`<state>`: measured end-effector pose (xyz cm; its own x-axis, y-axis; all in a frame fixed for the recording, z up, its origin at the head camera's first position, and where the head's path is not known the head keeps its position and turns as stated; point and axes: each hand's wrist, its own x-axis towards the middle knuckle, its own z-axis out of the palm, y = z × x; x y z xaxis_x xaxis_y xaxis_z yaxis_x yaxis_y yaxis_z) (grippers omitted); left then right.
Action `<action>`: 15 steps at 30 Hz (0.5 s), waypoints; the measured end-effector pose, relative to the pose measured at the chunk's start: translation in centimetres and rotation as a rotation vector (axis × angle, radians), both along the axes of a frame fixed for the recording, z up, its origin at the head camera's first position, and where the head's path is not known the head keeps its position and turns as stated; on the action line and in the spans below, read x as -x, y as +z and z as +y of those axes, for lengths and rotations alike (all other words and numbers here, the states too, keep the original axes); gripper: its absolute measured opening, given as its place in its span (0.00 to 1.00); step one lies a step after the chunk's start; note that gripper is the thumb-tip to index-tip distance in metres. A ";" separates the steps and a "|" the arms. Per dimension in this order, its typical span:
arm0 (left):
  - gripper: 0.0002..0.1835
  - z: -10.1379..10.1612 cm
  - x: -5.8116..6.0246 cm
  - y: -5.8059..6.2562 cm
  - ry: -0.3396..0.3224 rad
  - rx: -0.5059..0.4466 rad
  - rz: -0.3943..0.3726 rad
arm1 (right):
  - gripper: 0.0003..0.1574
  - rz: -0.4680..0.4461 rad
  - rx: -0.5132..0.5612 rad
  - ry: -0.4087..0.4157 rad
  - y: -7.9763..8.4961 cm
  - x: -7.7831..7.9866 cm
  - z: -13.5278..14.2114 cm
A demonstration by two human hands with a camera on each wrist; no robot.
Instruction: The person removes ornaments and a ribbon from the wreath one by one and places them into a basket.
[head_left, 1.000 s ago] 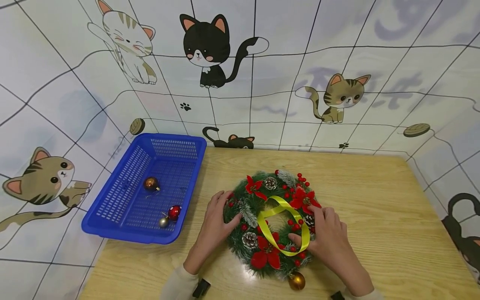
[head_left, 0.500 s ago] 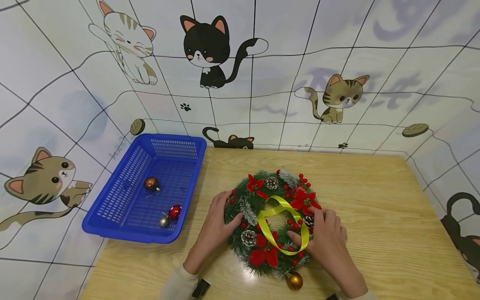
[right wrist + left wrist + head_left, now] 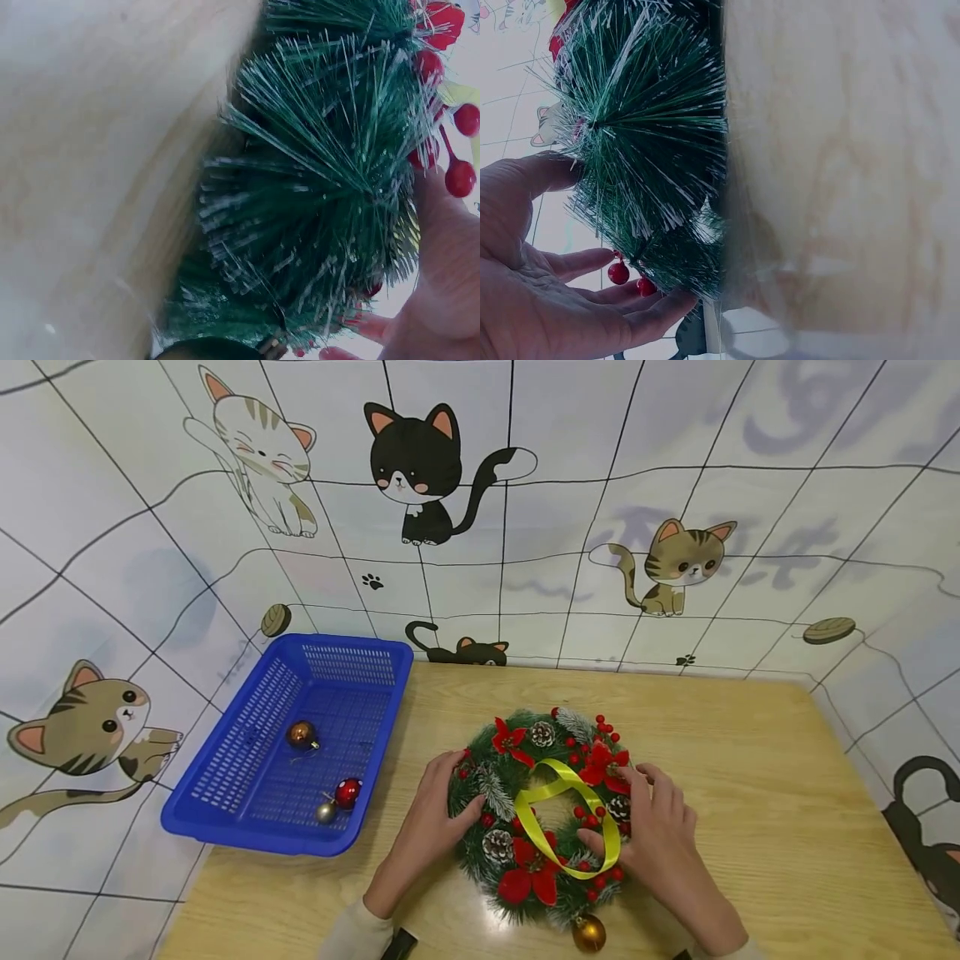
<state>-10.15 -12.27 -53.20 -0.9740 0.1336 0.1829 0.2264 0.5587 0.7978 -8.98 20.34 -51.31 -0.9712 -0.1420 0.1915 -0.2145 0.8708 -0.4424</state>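
A green Christmas wreath (image 3: 512,774) lies on the wooden table, trimmed with red poinsettias, pine cones, berries and frosted sprigs. Looped yellow ribbon (image 3: 611,838) lies across its middle. At its lower edge is a gold bauble (image 3: 589,933). My left hand (image 3: 427,827) grips the wreath's left side, thumb on top and fingers around the outer edge. On the opposite side my right hand (image 3: 656,831) holds it, thumb reaching in beside the ribbon. Both wrist views show needles and red berries (image 3: 618,272) close by the fingers; some right fingertips are hidden behind greenery.
A blue plastic basket (image 3: 281,838) stands at the left of the table (image 3: 757,793). Inside it are a brown bauble (image 3: 302,735), a red spotted bauble (image 3: 348,793) and a small pale gold one (image 3: 326,812). Cat-patterned walls (image 3: 555,568) border the table.
The wreath's lower edge, with the gold bauble, has shifted slightly left. Both hands stay on its sides. The head view has tilted up a little.
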 end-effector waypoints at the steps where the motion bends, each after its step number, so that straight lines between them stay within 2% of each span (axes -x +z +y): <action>1: 0.39 0.0 0.0 0.0 0.000 -0.002 -0.002 | 0.67 0.009 0.005 0.013 0.0 0.2 0.1; 5: 0.39 0.0 -0.1 0.0 0.002 -0.003 -0.013 | 0.74 -0.015 0.046 0.090 0.1 1.0 0.7; 10: 0.38 0.0 -0.1 -0.1 0.000 -0.006 -0.029 | 0.71 -0.085 0.090 0.220 0.0 2.2 1.7; 15: 0.38 0.0 -0.1 -0.1 0.004 -0.009 -0.029 | 0.70 -0.108 0.115 0.305 -0.1 3.1 2.1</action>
